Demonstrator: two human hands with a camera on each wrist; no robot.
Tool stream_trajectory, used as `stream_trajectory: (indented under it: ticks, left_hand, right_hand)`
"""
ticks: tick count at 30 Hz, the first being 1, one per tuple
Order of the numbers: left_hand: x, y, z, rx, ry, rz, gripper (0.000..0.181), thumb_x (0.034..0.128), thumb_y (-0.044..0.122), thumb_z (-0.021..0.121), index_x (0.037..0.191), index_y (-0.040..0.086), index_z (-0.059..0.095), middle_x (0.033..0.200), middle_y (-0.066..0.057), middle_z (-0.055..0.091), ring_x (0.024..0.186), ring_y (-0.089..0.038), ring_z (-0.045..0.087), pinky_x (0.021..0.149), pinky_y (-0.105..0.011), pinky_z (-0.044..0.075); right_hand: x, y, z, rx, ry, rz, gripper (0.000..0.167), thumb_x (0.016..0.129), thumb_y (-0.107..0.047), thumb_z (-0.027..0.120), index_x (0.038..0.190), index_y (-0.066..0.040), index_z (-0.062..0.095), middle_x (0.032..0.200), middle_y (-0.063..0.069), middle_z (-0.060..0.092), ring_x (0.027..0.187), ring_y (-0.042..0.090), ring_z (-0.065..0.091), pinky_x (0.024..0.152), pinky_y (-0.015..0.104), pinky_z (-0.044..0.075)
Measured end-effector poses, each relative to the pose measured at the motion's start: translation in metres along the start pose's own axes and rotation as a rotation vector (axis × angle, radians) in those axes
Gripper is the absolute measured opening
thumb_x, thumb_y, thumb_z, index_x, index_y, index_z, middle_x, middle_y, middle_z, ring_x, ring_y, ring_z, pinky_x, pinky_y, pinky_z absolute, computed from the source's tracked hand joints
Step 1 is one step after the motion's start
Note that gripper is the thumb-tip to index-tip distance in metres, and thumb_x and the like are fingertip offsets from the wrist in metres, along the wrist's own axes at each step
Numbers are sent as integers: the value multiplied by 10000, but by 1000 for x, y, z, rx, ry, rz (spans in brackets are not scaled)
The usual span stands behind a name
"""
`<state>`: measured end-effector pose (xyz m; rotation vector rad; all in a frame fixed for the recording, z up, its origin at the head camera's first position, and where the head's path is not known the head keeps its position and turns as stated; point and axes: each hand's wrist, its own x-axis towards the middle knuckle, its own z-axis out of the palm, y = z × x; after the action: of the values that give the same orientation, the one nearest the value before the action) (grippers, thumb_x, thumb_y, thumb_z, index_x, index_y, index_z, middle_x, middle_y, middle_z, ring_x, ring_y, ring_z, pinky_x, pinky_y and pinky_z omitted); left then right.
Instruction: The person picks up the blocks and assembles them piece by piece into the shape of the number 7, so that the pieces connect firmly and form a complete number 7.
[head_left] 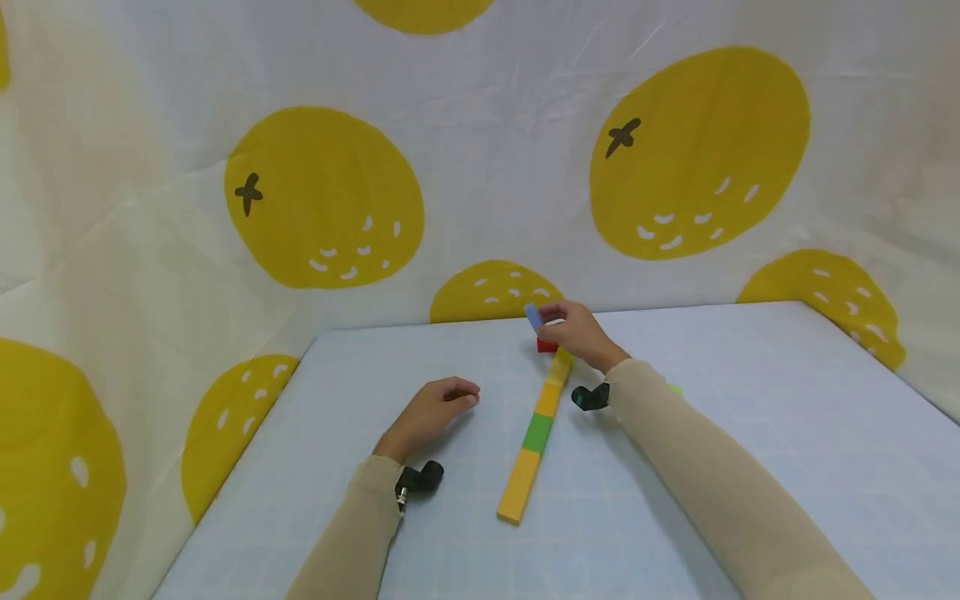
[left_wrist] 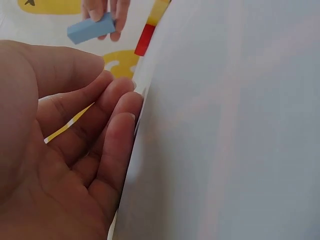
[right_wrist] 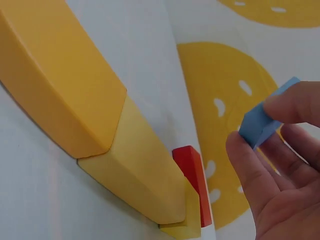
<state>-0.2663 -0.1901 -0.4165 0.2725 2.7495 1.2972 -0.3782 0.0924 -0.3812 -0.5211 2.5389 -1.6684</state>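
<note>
Between thumb and fingers my right hand (head_left: 576, 332) pinches a blue block (right_wrist: 262, 117), lifted above the far end of a row of blocks. That row runs away from me: an orange block (head_left: 519, 486) nearest, then a green block (head_left: 537, 433), another orange block (head_left: 548, 400) and yellow blocks (head_left: 559, 367). A red block (right_wrist: 191, 175) lies at the far end, beside the last yellow piece. My left hand (head_left: 435, 408) hovers left of the row with fingers loosely curled; its palm (left_wrist: 65, 190) holds nothing in the left wrist view.
The table (head_left: 300, 517) has a pale checked cover. Behind it hangs a white cloth (head_left: 510, 167) printed with yellow fruit shapes. A light green thing (head_left: 676, 389) shows partly behind my right sleeve. Each wrist wears a black camera (head_left: 422, 478).
</note>
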Motion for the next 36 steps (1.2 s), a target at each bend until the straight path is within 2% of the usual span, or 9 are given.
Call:
stream_trajectory:
  ticks: [9, 13, 19, 22, 25, 29, 33, 36]
  left_hand:
    - [0, -2, -9, 24, 10, 16, 235, 996, 321, 634, 1187, 200, 699, 1120, 87, 673, 1086, -173, 573, 1028, -445, 444]
    - [0, -2, -12, 30, 6, 5, 235, 994, 329, 637, 1183, 204, 700, 1122, 85, 671, 1079, -174, 571, 1020, -440, 450]
    - [2, -4, -9, 21, 3, -11, 221, 998, 321, 633, 1177, 209, 698, 1122, 79, 668, 1070, -177, 569, 1014, -429, 454]
    - [1, -4, -8, 18, -6, -19, 225, 997, 325, 631, 1181, 213, 697, 1126, 79, 669, 1079, -181, 569, 1021, -432, 449]
    - [0, -2, -9, 19, -20, -13, 245, 998, 336, 627, 1196, 210, 693, 1142, 81, 666, 1095, -185, 566, 1033, -440, 440]
    - [4, 0, -8, 24, -88, 17, 284, 1002, 343, 617, 1246, 206, 670, 1179, 83, 653, 1119, -168, 561, 1050, -430, 430]
    - [5, 2, -6, 19, -159, 40, 313, 1004, 319, 616, 1286, 188, 647, 1201, 70, 644, 1131, -157, 561, 1055, -418, 426]
    - [4, 0, -3, 20, -170, 35, 312, 1000, 313, 621, 1286, 191, 646, 1195, 78, 644, 1130, -147, 561, 1055, -412, 426]
  right_hand:
    - [13, -11, 15, 25, -6, -19, 392, 950, -195, 682, 1297, -47, 577, 1265, 113, 617, 1103, 264, 623, 990, 405, 503]
    - [21, -13, 18, 27, -7, -31, 406, 953, -196, 681, 1313, -45, 570, 1256, 113, 620, 1078, 267, 633, 986, 401, 506]
    - [29, -10, 17, 46, -4, -12, 389, 953, -181, 686, 1308, -70, 571, 1240, 98, 613, 1081, 267, 622, 984, 397, 508]
    - [31, -6, 17, -4, -11, -1, 370, 955, -179, 683, 1294, -71, 579, 1240, 97, 621, 1083, 267, 618, 989, 407, 504]
    - [34, -4, 17, -100, -30, -10, 376, 960, -199, 676, 1299, -58, 592, 1250, 100, 629, 1087, 262, 617, 993, 407, 501]
    - [35, -3, 11, -219, -39, -29, 381, 956, -210, 672, 1287, -31, 616, 1232, 114, 646, 1079, 274, 616, 994, 426, 496]
    - [36, -1, 5, -267, -59, -20, 374, 952, -196, 667, 1284, -27, 631, 1223, 125, 652, 1082, 291, 603, 1004, 446, 488]
    - [36, 1, 5, -287, -91, -7, 385, 957, -200, 661, 1304, -35, 632, 1245, 127, 648, 1098, 289, 595, 1015, 435, 482]
